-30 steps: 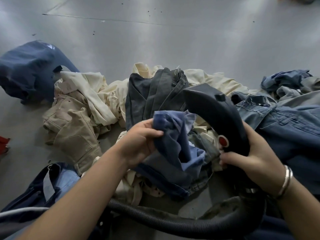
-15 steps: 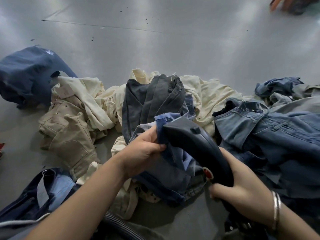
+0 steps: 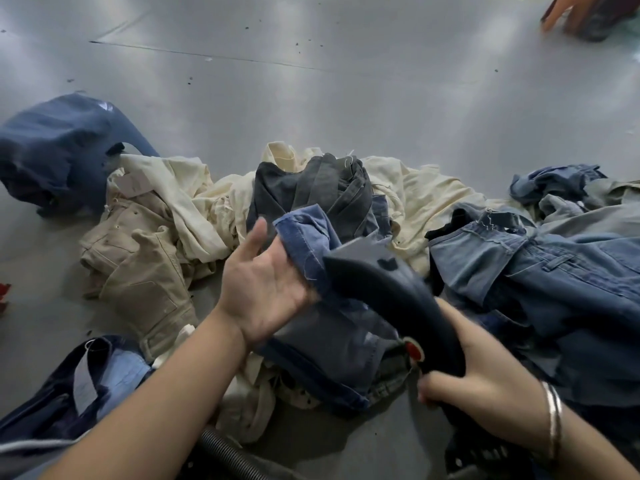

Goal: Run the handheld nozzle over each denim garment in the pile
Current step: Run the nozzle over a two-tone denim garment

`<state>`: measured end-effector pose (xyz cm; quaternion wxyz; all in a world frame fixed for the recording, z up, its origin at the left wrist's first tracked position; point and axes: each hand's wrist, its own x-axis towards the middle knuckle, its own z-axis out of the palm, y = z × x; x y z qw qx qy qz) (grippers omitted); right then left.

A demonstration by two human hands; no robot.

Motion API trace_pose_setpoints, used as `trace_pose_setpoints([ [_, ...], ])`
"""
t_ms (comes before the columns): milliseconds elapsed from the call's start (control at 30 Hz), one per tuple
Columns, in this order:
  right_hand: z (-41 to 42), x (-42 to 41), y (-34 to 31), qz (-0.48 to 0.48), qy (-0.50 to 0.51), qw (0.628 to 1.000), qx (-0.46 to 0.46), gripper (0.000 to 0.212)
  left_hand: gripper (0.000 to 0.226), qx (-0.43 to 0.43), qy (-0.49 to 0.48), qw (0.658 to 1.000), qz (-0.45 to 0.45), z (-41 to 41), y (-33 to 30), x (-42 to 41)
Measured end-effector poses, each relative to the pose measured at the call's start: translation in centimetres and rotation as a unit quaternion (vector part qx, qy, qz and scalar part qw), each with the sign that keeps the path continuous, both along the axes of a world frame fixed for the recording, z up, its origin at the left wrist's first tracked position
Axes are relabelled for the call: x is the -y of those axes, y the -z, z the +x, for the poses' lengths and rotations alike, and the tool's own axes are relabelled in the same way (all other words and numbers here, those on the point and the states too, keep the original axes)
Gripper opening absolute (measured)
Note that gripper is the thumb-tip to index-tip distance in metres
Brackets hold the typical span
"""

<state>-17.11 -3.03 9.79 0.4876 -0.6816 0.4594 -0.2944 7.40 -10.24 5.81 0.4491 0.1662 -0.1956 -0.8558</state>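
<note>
A pile of garments lies on the grey floor. My right hand grips the handle of a dark handheld nozzle with a red button. Its head rests against a blue denim piece at the middle of the pile. My left hand is palm-up with its thumb raised, and its fingers are tucked under the hem of that blue denim piece, propping it up. Behind it stands a dark grey garment. More blue jeans lie to the right.
Beige trousers and cream cloth lie in the pile. A navy garment sits at the left, another dark blue one at lower left. A ribbed black hose runs along the bottom. Another person's limbs show at top right.
The nozzle has swung down and left onto the blue denim piece. My left hand has loosened from a closed grasp to an open palm under the hem.
</note>
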Motion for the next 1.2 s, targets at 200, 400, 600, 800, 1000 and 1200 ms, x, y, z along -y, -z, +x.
trace_pose_setpoints([
  [200,1.3,0.5,0.7,-0.026,0.045,0.998,-0.034,0.057,0.094,0.015,0.119,0.992,-0.044,-1.4,1.2,-0.3],
  [400,1.3,2.3,-0.1,-0.006,0.090,0.993,0.083,0.050,0.106,-0.037,0.070,0.997,-0.013,-0.8,0.7,0.0],
  [600,-0.1,0.7,0.0,0.033,-0.049,0.998,-0.011,0.071,0.110,-0.039,0.003,0.999,-0.008,0.6,0.3,1.1],
  [800,0.9,0.2,0.6,0.002,-0.031,0.999,-0.035,0.062,0.106,-0.052,0.051,0.997,-0.010,-0.3,0.8,1.1],
  [1000,2.0,0.8,0.2,-0.007,-0.010,1.000,-0.011,0.059,0.098,-0.086,0.087,0.992,-0.034,-0.2,1.0,1.1],
  [1200,2.0,1.1,0.0,-0.006,0.034,0.997,0.069,0.069,0.066,0.134,-0.098,0.985,-0.037,-0.5,1.6,0.4],
])
